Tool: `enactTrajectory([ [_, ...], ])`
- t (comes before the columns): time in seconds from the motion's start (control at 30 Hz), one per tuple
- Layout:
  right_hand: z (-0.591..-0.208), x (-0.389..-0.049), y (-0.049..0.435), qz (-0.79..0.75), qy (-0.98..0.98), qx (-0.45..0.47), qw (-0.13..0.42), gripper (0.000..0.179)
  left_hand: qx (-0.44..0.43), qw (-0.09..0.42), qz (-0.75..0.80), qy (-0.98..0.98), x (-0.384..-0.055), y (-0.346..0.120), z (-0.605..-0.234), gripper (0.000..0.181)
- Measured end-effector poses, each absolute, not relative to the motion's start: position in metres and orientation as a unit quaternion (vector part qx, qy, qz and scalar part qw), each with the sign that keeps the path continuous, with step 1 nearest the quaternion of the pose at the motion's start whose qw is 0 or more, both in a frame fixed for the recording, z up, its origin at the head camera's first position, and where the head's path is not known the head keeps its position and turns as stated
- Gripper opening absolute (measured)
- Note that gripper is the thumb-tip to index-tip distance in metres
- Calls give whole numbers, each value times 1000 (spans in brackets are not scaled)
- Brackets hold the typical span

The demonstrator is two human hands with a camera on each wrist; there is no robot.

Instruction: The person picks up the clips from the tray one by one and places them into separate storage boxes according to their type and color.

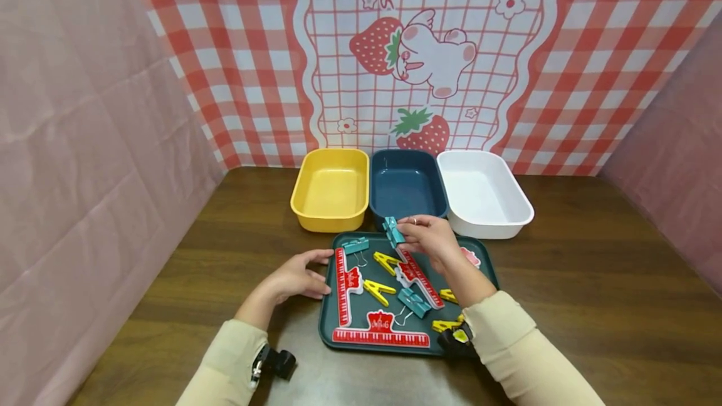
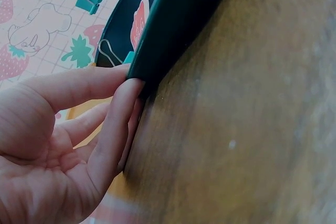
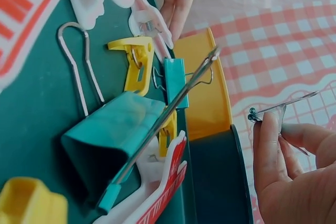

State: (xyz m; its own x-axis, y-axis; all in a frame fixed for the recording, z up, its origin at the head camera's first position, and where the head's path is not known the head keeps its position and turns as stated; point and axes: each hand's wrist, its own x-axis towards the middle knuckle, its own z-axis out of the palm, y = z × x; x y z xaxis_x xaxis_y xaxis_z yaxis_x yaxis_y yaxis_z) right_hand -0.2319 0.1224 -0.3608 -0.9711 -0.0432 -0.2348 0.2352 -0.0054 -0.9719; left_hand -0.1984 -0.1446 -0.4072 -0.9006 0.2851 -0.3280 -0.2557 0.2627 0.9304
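My right hand (image 1: 431,240) holds a teal binder clip (image 1: 393,232) by fingers and thumb, raised above the tray's far edge. In the right wrist view its wire handles stick out past the fingers. At the tray's left edge my left hand (image 1: 298,275) pinches the rim of the dark green tray (image 2: 173,30) between thumb and finger. On that tray lie two more teal binder clips, one near the far left corner (image 1: 355,245) and one in the middle (image 1: 414,302). Among them are several yellow clips (image 1: 379,291) and red piano-key clips (image 1: 381,329).
Behind the tray stand three bins side by side: yellow (image 1: 329,223), dark blue (image 1: 376,174) and white (image 1: 491,229). A pink piece (image 1: 470,257) lies at the tray's right, partly behind my right forearm. Patterned cloth (image 1: 429,55) hangs behind the wooden table (image 1: 592,268).
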Motion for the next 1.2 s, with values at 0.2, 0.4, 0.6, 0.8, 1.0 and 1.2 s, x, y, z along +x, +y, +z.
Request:
enactTrajectory([
  [0.2, -358, -236, 115, -705, 700, 67, 94, 26, 20, 224, 609, 761, -199, -145, -409, 68],
  [0.4, -357, -239, 106, -711, 693, 67, 96, 26, 13, 220, 610, 761, -199, -146, -408, 69],
  [0.6, -357, -243, 96, -723, 680, 71, 99, 25, 9, 220, 607, 764, -199, -145, -407, 69],
  [0.8, -358, -246, 90, -724, 678, 79, 98, 25, 7, 222, 602, 767, -200, -145, -407, 68],
  [1.0, -356, -249, 82, -721, 681, 85, 96, 24, 10, 223, 607, 763, -200, -144, -408, 69],
  [1.2, -354, -254, 74, -739, 659, 97, 104, 23, 8, 220, 609, 762, -200, -144, -409, 69],
])
